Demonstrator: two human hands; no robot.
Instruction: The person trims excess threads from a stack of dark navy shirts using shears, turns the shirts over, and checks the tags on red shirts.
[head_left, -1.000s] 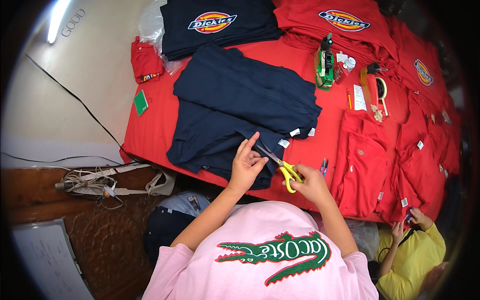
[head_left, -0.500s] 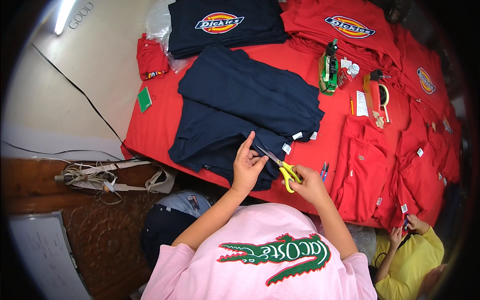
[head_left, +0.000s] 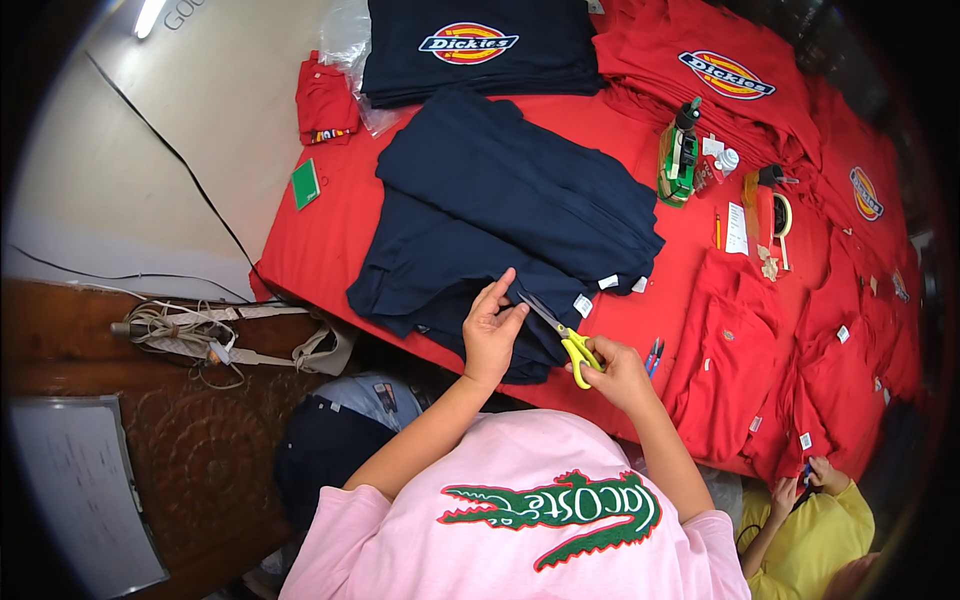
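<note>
A dark navy garment lies folded in loose layers on the red-covered table, small white labels showing along its right side. My right hand is closed around the yellow handles of a pair of scissors. Their blades point up and to the left, over the garment's near edge. Just left of the blade tips is my left hand, its fingers stretched out and the thumb apart from them. It is at the navy cloth; whether a thread or fold lies between the fingers is too small to tell.
Blue thread snips lie right of the scissors. Folded red garments spread further right, near a co-worker's hands. Beyond stand a green tag tool, a tape roll and navy shirts. A green card lies left.
The view has shifted slightly, so the table's things sit a little further right. My hands and the scissors keep nearly the same place at the garment's edge.
</note>
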